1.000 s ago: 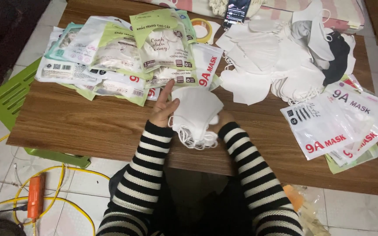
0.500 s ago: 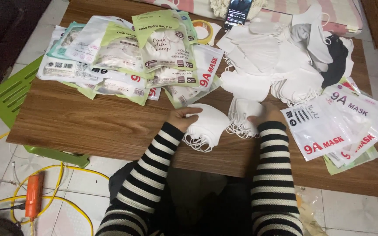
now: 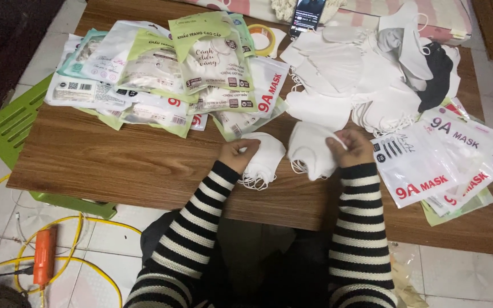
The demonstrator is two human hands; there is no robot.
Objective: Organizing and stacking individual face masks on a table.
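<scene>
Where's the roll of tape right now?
In the head view, the yellow tape roll lies at the table's far edge, between the green-topped mask packets and the phone.

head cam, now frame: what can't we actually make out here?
- Head view: how many masks are in the white mask stack under the left hand; layers overlap.
- Right hand fingertips, buried in the second white mask bundle.
- Dark phone at the top edge, cut off.
- Lower packets in the pile of green-and-white plastic mask packets, covered by upper ones.
</scene>
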